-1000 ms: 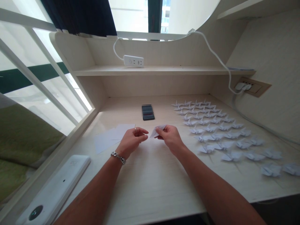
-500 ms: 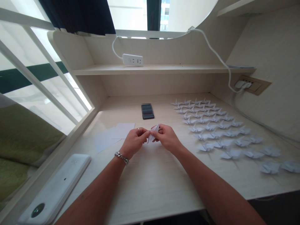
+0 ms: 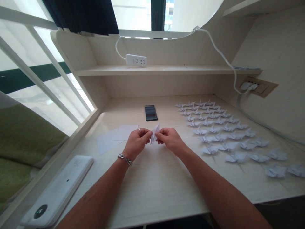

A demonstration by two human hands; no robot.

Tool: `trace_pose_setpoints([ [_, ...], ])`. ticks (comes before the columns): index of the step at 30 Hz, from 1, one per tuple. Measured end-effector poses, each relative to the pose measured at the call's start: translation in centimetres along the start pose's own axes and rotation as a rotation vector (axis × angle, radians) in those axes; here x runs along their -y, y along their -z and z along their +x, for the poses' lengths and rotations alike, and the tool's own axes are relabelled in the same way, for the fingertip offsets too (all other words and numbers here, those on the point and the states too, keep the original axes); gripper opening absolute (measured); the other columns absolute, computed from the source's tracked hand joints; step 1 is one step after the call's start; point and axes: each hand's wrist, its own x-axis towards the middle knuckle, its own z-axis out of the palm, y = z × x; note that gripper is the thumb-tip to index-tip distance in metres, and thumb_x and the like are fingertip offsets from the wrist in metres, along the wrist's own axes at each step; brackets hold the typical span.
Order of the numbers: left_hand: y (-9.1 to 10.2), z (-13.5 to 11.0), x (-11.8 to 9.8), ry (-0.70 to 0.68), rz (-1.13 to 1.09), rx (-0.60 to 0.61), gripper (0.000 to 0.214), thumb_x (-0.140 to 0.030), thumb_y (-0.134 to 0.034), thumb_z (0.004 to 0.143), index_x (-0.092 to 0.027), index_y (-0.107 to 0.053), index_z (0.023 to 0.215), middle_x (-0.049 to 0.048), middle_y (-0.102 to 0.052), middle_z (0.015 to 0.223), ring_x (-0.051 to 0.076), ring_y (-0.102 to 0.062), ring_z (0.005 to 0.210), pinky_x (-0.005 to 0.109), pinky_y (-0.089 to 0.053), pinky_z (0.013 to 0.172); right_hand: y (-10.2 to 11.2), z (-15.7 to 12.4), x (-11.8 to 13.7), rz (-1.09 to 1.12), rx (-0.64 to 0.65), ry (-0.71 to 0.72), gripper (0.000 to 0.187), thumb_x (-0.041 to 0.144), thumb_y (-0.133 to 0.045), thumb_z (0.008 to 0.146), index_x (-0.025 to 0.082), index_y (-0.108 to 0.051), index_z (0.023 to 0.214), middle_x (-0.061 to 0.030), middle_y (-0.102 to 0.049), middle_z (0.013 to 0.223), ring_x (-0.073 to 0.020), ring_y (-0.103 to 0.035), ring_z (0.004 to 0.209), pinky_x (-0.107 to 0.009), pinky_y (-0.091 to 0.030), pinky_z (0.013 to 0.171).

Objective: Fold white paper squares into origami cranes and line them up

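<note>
A small folded piece of white paper (image 3: 154, 133) stands upright between my two hands above the middle of the pale wooden desk (image 3: 152, 187). My left hand (image 3: 137, 142), with a ring and a chain bracelet, pinches its left side. From the other side my right hand (image 3: 169, 140) pinches it with the fingertips. Both hands are closed on the paper. Just left of my left hand lie loose white paper sheets (image 3: 114, 138), flat on the desk.
Several white paper cranes (image 3: 221, 133) lie in rows across the desk's right half. A dark phone (image 3: 151, 113) lies behind my hands. A white device (image 3: 59, 190) rests at the front left edge. On the shelf sits a power strip (image 3: 136, 60), its cable running to a wall socket (image 3: 258, 86).
One second ago only my right hand held the folded paper, tilted flat. My left hand has come in and pinched it, and the paper now stands upright between both hands.
</note>
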Motion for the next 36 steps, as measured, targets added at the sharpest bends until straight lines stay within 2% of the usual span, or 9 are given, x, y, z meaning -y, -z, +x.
trace_pose_setpoints([
  [7,-0.2,-0.1,-0.1,-0.020,-0.007,0.012,0.029,-0.042,-0.069,0.071,-0.014,-0.064,0.065,-0.0005,-0.057,0.053,0.011,-0.048,0.051,0.024,-0.037,0.052,-0.2,-0.1,0.3,-0.011,0.022,-0.008,0.034,0.046,-0.072,0.070,0.015,-0.062,0.061,-0.0030,-0.064,0.057,-0.0108,-0.055,0.050,-0.023,-0.043,0.050],
  [14,-0.5,-0.2,0.2,-0.022,-0.038,-0.112,0.029,-0.041,-0.068,0.072,-0.013,-0.063,0.065,0.0010,-0.059,0.054,0.011,-0.050,0.052,0.024,-0.038,0.052,-0.8,-0.2,0.3,0.092,-0.008,-0.049,0.028,0.043,-0.067,0.074,0.015,-0.063,0.073,-0.0024,-0.065,0.064,-0.0124,-0.061,0.060,-0.023,-0.047,0.055],
  [18,-0.5,-0.2,0.2,0.025,-0.123,-0.031,0.027,-0.039,-0.070,0.070,-0.012,-0.066,0.067,0.0029,-0.061,0.057,0.011,-0.051,0.053,0.025,-0.039,0.054,-0.6,0.2,-0.5,0.051,-0.088,-0.004,0.030,0.044,-0.067,0.073,0.015,-0.062,0.071,-0.0020,-0.064,0.062,-0.0132,-0.059,0.057,-0.026,-0.049,0.055],
  [23,-0.5,-0.4,0.0,0.054,0.008,0.114,0.023,-0.034,-0.071,0.069,-0.014,-0.064,0.062,0.0025,-0.061,0.056,0.011,-0.050,0.052,0.024,-0.037,0.051,-0.2,0.5,-1.1,0.000,-0.151,0.045,0.030,0.047,-0.063,0.076,0.017,-0.061,0.074,-0.0011,-0.063,0.065,-0.0141,-0.058,0.057,-0.027,-0.051,0.055],
  [27,-0.5,-0.2,0.4,0.044,-0.063,0.049,0.029,-0.040,-0.072,0.070,-0.014,-0.063,0.064,0.0012,-0.060,0.055,0.012,-0.052,0.053,0.025,-0.041,0.054,-0.3,0.1,-0.8,-0.151,-0.154,0.173,0.028,0.045,-0.061,0.080,0.017,-0.064,0.076,-0.0015,-0.063,0.066,-0.0146,-0.059,0.059,-0.027,-0.051,0.055],
  [29,-0.5,0.0,0.6,0.017,-0.087,-0.003,0.029,-0.041,-0.073,0.069,-0.013,-0.065,0.067,0.0014,-0.061,0.057,0.012,-0.054,0.055,0.026,-0.043,0.057,-0.5,-0.1,-0.6,-0.086,-0.122,0.144,0.030,0.047,-0.062,0.080,0.017,-0.064,0.078,-0.0013,-0.063,0.065,-0.0139,-0.059,0.058,-0.027,-0.052,0.054],
  [33,-0.4,0.1,0.7,0.003,-0.170,-0.070,0.028,-0.040,-0.076,0.067,-0.013,-0.065,0.068,0.0019,-0.063,0.059,0.013,-0.056,0.058,0.026,-0.045,0.059,-0.8,-0.1,-0.1,0.145,-0.025,-0.039,0.037,0.047,-0.075,0.068,0.015,-0.063,0.083,-0.0001,-0.064,0.061,-0.0119,-0.060,0.052,-0.026,-0.053,0.052],
  [36,-0.4,0.0,0.6,0.019,-0.278,-0.075,0.028,-0.037,-0.078,0.064,-0.013,-0.065,0.068,0.0014,-0.064,0.062,0.012,-0.057,0.060,0.027,-0.047,0.062,-0.7,0.0,0.1,0.197,-0.053,-0.048,0.040,0.042,-0.081,0.060,0.015,-0.063,0.082,0.0012,-0.063,0.058,-0.0118,-0.060,0.051,-0.025,-0.051,0.052],
])
